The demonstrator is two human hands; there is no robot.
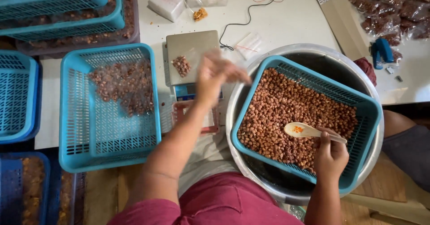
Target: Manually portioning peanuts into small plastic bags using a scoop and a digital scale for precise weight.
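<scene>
Right hand [330, 155], lower right, fingers clamped on a spoon [304, 130] over the nuts [286, 113]; left hand [214, 77] blurred at centre above the scale [190, 50] (finger state: cannot tell).

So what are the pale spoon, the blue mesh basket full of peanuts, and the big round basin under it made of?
The pale spoon in the right hand looks like smooth, glossy plastic, though glazed ceramic is possible. The blue mesh basket appears to be moulded plastic: even colour, a regular slotted grid. The big round basin seems to be metal, with a dull grey sheen on its thin rolled rim.
</scene>
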